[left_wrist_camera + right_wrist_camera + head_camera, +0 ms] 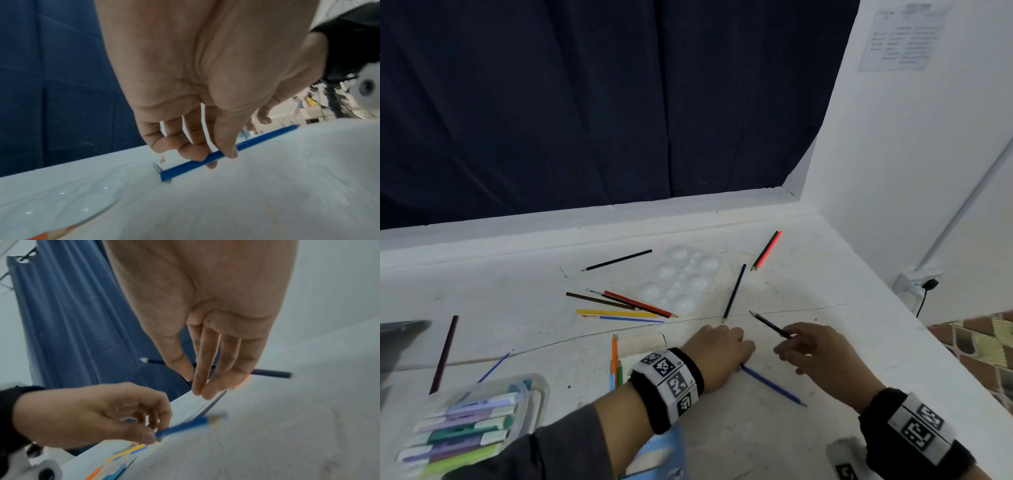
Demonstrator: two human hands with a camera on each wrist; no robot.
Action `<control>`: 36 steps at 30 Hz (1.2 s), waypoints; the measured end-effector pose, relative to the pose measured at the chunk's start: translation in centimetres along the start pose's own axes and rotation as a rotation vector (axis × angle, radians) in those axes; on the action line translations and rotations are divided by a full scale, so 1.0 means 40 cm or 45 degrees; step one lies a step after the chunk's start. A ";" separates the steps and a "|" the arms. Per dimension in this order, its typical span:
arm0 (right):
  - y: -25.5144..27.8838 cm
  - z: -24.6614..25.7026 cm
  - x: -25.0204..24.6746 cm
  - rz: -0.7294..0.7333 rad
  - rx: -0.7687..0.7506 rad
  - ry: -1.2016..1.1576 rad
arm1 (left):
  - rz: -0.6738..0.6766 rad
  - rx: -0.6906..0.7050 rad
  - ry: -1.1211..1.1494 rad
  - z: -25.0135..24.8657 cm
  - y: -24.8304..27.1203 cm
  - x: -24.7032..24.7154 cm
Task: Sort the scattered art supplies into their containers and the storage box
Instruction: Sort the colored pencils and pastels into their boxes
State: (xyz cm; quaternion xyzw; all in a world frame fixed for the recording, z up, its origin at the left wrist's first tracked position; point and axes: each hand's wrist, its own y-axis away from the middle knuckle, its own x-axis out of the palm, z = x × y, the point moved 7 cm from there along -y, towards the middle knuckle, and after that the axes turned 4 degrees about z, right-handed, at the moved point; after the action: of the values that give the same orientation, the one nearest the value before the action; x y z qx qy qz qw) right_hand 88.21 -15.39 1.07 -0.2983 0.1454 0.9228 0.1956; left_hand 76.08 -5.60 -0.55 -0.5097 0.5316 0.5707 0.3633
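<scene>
My left hand (pixel 746 358) pinches one end of a blue pencil (pixel 774 385) that lies slanted on the white table (pixel 825 308). In the left wrist view, thumb and fingers (pixel 193 152) close on the blue pencil (pixel 185 167) at the surface. My right hand (pixel 786 341) holds a dark pencil (pixel 768 322) between thumb and fingers, its tip pointing up-left; the dark pencil (pixel 273 374) sits just above the table. A clear storage box (pixel 530 394) with several markers stands front left. A blue pencil carton (pixel 661 455) lies partly under my left forearm.
A white paint palette (pixel 681 279) lies mid-table. Loose around it are a navy pencil (pixel 734 293), a red and green pair (pixel 767 250), a black pencil (pixel 616 260), a brown and red cluster (pixel 633 303), an orange pencil (pixel 614 356) and a maroon pencil (pixel 445 353). The table edge runs along the right.
</scene>
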 end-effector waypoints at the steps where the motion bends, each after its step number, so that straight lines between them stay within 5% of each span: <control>1: 0.000 0.015 -0.008 -0.063 -0.047 0.023 | -0.024 -0.032 0.048 0.017 0.014 -0.014; 7: -0.014 0.125 -0.017 -0.283 -0.260 -0.025 | -0.337 -0.241 0.552 0.129 0.154 -0.105; 15: -0.059 0.235 0.133 -0.013 -0.254 -0.660 | -0.671 -0.407 0.840 0.212 0.374 -0.071; 20: -0.086 0.277 0.239 0.194 -0.259 -0.715 | -0.868 -0.599 1.306 0.275 0.477 -0.013; 26: -0.127 0.284 0.376 0.429 -0.226 -0.469 | -0.797 -0.767 1.348 0.320 0.472 0.078; 30: -0.144 0.284 0.417 0.420 -0.137 -0.317 | -0.642 -0.846 1.230 0.333 0.445 0.094; 36: -0.156 0.290 0.435 0.465 -0.110 -0.239 | -0.407 -0.930 0.657 0.329 0.410 0.068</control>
State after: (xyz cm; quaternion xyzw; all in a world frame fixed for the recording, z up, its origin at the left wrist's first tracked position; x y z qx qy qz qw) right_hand 72.30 -0.65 -1.39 -0.1880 0.1384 0.9721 0.0246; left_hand 57.23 4.11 -0.42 -0.8045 0.2841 0.5119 0.0996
